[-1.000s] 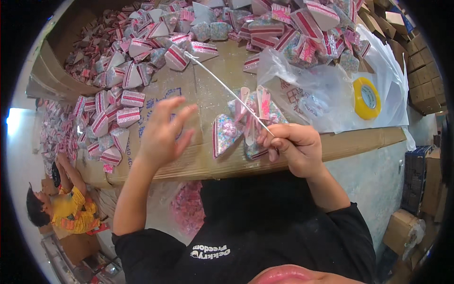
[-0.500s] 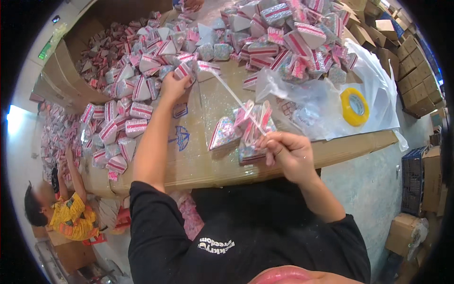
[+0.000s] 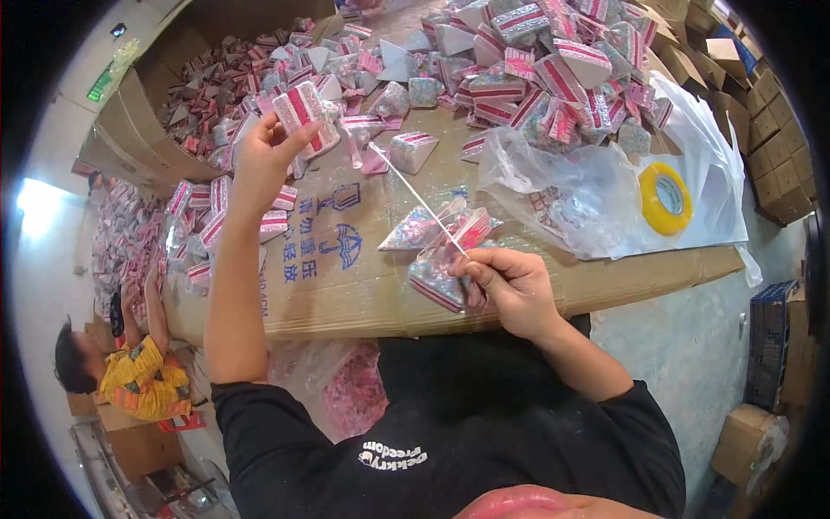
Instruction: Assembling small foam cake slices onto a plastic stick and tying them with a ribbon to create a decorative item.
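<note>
My left hand is stretched out over the cardboard sheet and grips a pink-and-white striped triangular packet, lifted just off the heap. My right hand is near the front edge, pinching a thin white stick that slants up and to the left. A few triangular packets are threaded on the stick, bunched against my fingers. One loose packet lies on the cardboard beyond the stick's tip.
A big heap of striped packets covers the back of the cardboard. A crumpled clear plastic bag and a yellow tape roll lie at right. Cartons stand stacked far right. Another person sits low at left.
My left hand reached out from near the bunch to the heap and picked up a striped packet. My right hand kept hold of the stick with its packets, shifting a little.
</note>
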### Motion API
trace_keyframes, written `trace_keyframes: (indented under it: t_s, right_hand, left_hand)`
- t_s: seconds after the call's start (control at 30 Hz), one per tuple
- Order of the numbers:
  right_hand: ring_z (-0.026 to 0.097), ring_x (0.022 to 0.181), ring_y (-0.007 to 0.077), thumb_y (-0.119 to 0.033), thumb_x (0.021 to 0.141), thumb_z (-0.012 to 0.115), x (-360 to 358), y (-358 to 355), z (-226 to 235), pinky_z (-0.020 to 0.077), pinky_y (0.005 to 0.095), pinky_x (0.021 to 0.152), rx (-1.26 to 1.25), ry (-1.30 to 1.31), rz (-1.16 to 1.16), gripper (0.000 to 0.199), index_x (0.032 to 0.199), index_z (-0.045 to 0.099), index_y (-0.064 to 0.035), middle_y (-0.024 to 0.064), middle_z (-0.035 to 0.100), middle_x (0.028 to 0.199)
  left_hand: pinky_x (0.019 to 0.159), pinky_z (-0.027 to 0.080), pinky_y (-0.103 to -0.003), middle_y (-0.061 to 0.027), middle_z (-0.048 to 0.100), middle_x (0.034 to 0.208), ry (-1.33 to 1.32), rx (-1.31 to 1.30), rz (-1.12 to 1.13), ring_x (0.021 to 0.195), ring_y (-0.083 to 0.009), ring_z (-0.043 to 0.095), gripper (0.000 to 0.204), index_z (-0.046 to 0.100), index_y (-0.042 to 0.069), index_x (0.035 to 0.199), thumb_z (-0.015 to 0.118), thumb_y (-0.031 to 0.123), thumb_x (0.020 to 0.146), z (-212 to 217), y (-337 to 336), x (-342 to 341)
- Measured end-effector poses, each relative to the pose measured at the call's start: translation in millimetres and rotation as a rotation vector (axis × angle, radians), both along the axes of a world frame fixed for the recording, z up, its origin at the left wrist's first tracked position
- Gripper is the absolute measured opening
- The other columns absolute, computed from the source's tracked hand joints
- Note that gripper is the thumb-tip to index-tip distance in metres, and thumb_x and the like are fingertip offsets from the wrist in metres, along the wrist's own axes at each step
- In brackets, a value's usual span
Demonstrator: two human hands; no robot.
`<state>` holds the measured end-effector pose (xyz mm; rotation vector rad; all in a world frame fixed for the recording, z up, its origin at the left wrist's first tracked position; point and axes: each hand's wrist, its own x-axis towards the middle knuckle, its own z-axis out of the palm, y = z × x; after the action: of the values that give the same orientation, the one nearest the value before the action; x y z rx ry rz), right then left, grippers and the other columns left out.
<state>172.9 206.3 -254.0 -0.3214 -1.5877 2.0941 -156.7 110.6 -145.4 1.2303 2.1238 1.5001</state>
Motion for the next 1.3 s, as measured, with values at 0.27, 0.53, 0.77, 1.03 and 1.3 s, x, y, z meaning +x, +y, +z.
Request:
trace_keyframes:
  t_s: [0.27, 0.53, 0.77, 1.03, 1.3]
  right_hand:
    - [0.057, 0.064, 0.0052, -0.008, 0.099, 0.06, 11.7, -0.3, 2.3, 0.0477, 0.0224, 0.058, -0.003, 0.007, -0.019, 0.015, 0.102, 0.07, 0.0022, 0.0016, 0.067, 0.08]
    - [0.056, 0.064, 0.0059, -0.002, 0.1, 0.055, 26.5, 5.3, -0.3, 0.0464, 0.0211, 0.06, -0.005, 0.002, -0.012, 0.015, 0.104, 0.068, 0.0057, 0.0034, 0.066, 0.082]
    - [0.056, 0.064, 0.0059, -0.004, 0.1, 0.056, 29.4, 6.1, -2.2, 0.0459, 0.0213, 0.059, 0.011, 0.001, 0.027, 0.016, 0.103, 0.068, 0.0058, 0.0027, 0.065, 0.08]
    - [0.057, 0.061, 0.005, -0.008, 0.1, 0.059, 30.6, 6.0, -5.4, 0.0453, 0.0218, 0.054, 0.031, -0.009, -0.016, 0.015, 0.101, 0.071, 0.0011, 0.0015, 0.065, 0.074]
    - [0.059, 0.059, 0.0073, -0.006, 0.1, 0.058, 37.6, 10.8, -4.5, 0.0472, 0.0241, 0.053, 0.021, -0.011, 0.002, 0.015, 0.1, 0.07, 0.0016, 0.0033, 0.066, 0.076]
  left_hand:
    - [0.078, 0.049, -0.025, -0.0031, 0.068, 0.096, -0.024, -0.111, -0.136, 0.087, -0.0087, 0.061, 0.041, 0.065, 0.003, 0.115, 0.077, 0.028, 0.086, 9.3, -8.7, 46.4]
    - [0.079, 0.051, -0.026, -0.0039, 0.069, 0.099, -0.076, -0.054, -0.165, 0.088, -0.0094, 0.063, 0.039, 0.063, 0.001, 0.116, 0.076, 0.021, 0.085, 3.9, -16.7, 74.1]
    - [0.078, 0.051, -0.026, -0.0039, 0.069, 0.101, -0.035, -0.036, -0.14, 0.089, -0.0093, 0.063, 0.04, 0.063, 0.001, 0.117, 0.077, 0.021, 0.085, -9.0, -23.5, 78.7]
    - [0.082, 0.051, -0.026, -0.0047, 0.069, 0.102, -0.048, 0.012, -0.117, 0.092, -0.0098, 0.063, 0.04, 0.062, 0.0, 0.119, 0.076, 0.02, 0.087, -10.3, -13.9, 77.1]
    - [0.081, 0.05, -0.026, -0.0038, 0.069, 0.102, -0.065, 0.026, -0.101, 0.09, -0.009, 0.063, 0.037, 0.062, 0.0, 0.117, 0.076, 0.019, 0.087, -12.1, -1.8, 75.8]
